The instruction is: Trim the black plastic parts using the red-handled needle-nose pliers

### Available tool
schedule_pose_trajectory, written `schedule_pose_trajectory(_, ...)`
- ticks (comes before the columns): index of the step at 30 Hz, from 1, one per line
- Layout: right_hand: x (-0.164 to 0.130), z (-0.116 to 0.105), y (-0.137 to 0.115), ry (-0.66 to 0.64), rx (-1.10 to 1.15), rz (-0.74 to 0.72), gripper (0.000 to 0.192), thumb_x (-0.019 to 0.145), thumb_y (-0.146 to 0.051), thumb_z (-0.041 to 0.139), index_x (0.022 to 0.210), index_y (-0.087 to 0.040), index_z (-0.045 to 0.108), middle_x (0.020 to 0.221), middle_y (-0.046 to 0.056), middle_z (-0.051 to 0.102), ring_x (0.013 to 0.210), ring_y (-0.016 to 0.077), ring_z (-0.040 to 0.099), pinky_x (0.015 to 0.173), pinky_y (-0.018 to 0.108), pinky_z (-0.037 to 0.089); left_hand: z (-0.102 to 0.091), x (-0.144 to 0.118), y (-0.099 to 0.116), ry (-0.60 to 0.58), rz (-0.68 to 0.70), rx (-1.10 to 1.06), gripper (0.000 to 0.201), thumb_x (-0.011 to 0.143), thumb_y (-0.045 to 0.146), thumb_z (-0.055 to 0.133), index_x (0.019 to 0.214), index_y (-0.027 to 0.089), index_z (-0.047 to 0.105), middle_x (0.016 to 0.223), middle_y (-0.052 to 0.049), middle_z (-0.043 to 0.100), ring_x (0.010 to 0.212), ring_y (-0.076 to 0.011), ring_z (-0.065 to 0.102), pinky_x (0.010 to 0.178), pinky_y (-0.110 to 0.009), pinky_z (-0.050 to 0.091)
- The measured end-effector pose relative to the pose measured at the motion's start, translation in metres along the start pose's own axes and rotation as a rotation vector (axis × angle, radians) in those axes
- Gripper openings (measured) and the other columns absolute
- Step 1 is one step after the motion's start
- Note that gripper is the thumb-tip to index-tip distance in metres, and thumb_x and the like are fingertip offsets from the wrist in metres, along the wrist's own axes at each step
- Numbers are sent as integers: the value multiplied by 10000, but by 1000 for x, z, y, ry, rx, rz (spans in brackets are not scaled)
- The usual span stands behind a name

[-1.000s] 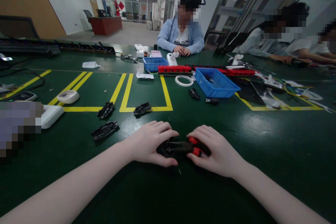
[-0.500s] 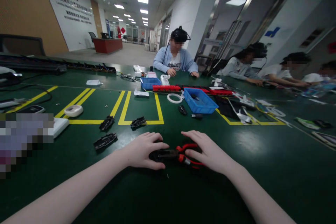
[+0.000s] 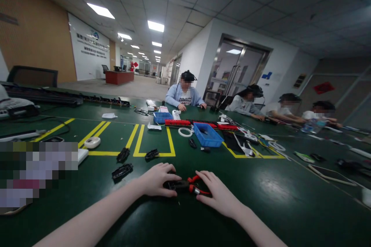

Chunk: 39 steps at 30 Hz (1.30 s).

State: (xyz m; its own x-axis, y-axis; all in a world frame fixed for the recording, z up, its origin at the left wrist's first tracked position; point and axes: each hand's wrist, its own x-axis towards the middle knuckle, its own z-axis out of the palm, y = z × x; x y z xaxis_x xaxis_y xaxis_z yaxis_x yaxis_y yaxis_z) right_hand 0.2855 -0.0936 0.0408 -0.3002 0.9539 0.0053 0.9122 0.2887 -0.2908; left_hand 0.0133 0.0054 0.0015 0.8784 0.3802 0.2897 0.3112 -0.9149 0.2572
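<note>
My left hand (image 3: 158, 179) rests on a black plastic part (image 3: 174, 185) lying on the green table, fingers curled over it. My right hand (image 3: 217, 196) lies flat over red-handled pliers (image 3: 194, 187), whose jaws meet the black part between my hands. The handles stick out from under my fingers. Three more black plastic parts lie to the left: one (image 3: 122, 170) closest, two (image 3: 123, 154) (image 3: 151, 154) on the yellow floor-tape lines.
A blue bin (image 3: 207, 136), a smaller blue bin (image 3: 162, 117), red strips (image 3: 177, 122) and a white tape ring (image 3: 184, 132) sit mid-table. A white tape roll (image 3: 92, 142) lies left. Several people sit along the far side; one (image 3: 184, 95) faces me. Flat devices lie at the right.
The camera has tilted up, so the table and hands sit lower and smaller in view. My right hand has opened from gripping the pliers' handles to lying flat over them.
</note>
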Motion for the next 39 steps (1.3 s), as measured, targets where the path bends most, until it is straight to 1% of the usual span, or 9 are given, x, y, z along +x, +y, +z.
schedule_pose_trajectory(4,-2,3,-2,25,-52,-36,700,760,-418,663,1398,-205,470,1315,132,539,1206,303,523,1047,466,404,1,0,2,9,23,18,596,816,624,636,1308,291,590,1220,-88,569,1038,-276,583,914,-399,458)
schedule_pose_trajectory(9,4,-5,2,52,-76,-113,663,700,-408,700,1308,-194,546,1245,128,563,1138,303,551,999,458,445,3,1,0,13,16,6,632,792,631,659,1314,282,583,1230,-89,572,1060,-283,577,928,-404,455)
schedule_pose_trajectory(17,17,-18,-1,150,-7,-172,541,748,-340,667,1260,-208,552,1240,112,560,1141,276,546,999,462,449,-1,-1,-2,36,-72,-73,575,846,533,651,1333,243,554,1254,-93,570,1102,-267,573,956,-398,458)
schedule_pose_trajectory(22,23,-29,-6,237,106,-131,665,702,-390,745,1302,-251,494,1259,87,543,1184,279,541,1024,488,442,-3,-1,-4,36,-105,-110,588,835,531,668,1328,230,554,1255,-101,570,1099,-267,575,945,-393,471)
schedule_pose_trajectory(25,29,-36,-9,257,170,-133,655,712,-425,748,1296,-258,503,1270,88,527,1171,282,549,1001,491,455,-2,0,-5,25,-108,-132,593,835,533,671,1332,235,548,1259,-101,566,1108,-267,567,950,-397,466)
schedule_pose_trajectory(28,36,-31,-10,290,258,-129,825,684,-421,777,1400,-287,388,1264,87,526,1135,280,558,941,486,486,-2,1,-6,12,-97,-130,602,824,533,685,1332,240,549,1260,-104,560,1109,-276,560,956,-420,464)
schedule_pose_trajectory(32,40,-10,-6,316,505,-76,1024,666,-390,798,1490,-317,195,1320,104,496,1111,261,569,950,492,479,-2,1,-8,-11,-110,-152,587,813,520,701,1313,245,565,1272,-102,548,1110,-282,553,939,-425,479)
schedule_pose_trajectory(36,34,3,0,322,634,-35,1007,685,-373,778,1494,-337,179,1346,111,491,1124,269,571,952,492,477,-2,1,-10,-39,-130,-190,580,825,505,695,1330,259,551,1288,-100,534,1125,-279,543,941,-426,486)
schedule_pose_trajectory(39,29,4,4,289,567,-3,1017,654,-413,805,1484,-350,220,1358,107,486,1085,271,586,948,495,486,0,1,-12,-45,-128,-208,588,836,508,683,1346,258,534,1302,-103,527,1144,-280,536,955,-431,484)
